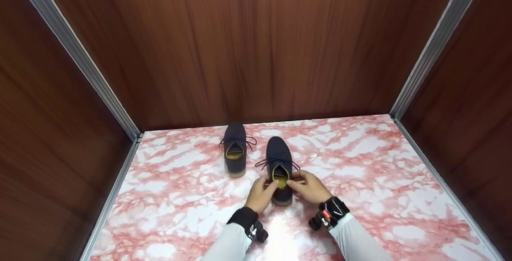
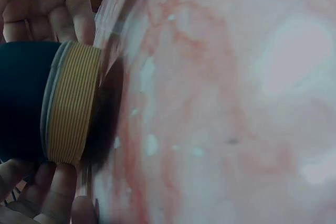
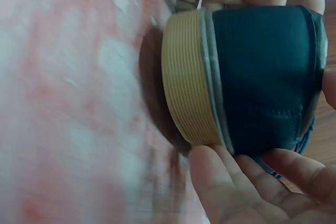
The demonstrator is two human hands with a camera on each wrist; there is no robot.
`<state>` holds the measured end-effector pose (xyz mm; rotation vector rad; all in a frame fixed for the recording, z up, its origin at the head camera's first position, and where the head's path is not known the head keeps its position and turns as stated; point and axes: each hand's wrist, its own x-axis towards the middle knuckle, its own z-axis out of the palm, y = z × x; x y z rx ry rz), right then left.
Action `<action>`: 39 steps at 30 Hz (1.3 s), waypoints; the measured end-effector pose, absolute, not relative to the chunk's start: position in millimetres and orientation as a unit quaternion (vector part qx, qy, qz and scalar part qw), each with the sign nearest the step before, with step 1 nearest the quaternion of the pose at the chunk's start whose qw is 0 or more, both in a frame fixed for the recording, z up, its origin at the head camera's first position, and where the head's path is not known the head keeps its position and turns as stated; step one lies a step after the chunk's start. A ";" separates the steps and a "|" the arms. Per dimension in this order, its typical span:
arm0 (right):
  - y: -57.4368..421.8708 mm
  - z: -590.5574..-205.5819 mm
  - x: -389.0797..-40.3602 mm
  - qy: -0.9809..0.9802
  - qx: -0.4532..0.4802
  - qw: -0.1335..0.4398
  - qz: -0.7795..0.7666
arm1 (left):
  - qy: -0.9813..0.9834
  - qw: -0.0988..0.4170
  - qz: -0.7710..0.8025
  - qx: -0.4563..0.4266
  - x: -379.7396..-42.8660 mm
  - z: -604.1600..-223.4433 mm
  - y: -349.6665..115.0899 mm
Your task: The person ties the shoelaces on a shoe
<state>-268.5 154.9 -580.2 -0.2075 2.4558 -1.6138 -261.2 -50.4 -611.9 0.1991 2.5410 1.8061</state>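
A dark navy lace-up shoe (image 1: 279, 153) with a yellowish lining points away from me on the marbled surface. My left hand (image 1: 261, 195) grips its left side, thumb at the collar and fingers along the outside. On the opposite side, my right hand (image 1: 310, 189) holds it the same way, thumb on the collar's right edge. Both wrist views show the heel between the hands, with a ribbed tan sole edge (image 2: 73, 103) and dark blue upper (image 3: 260, 77). Fingertips of the right hand (image 3: 210, 166) reach down to the sole edge. A dark shadow lies close under the heel.
A matching shoe (image 1: 235, 149) stands to the left and farther back, its toe near the brown wood-grain back panel (image 1: 256, 53). Side panels with grey metal corner strips (image 1: 436, 49) enclose the pink-and-white marbled surface (image 1: 172, 197).
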 end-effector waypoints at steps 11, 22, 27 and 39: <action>135.2 -597.8 -313.6 0.819 -0.047 0.047 -0.570 | 0.806 -0.020 0.592 0.009 -301.4 -620.8 -40.1; 119.2 -598.0 -333.6 0.812 0.007 0.027 -0.583 | 0.789 -0.024 0.613 -0.040 -318.0 -612.3 -30.9; 111.0 -598.9 -336.9 0.810 0.004 0.017 -0.586 | 0.783 -0.020 0.617 -0.077 -320.6 -607.7 -31.9; 110.3 -593.2 -335.6 0.844 0.022 0.043 -0.534 | 0.802 -0.041 0.580 -0.139 -328.3 -614.6 -28.3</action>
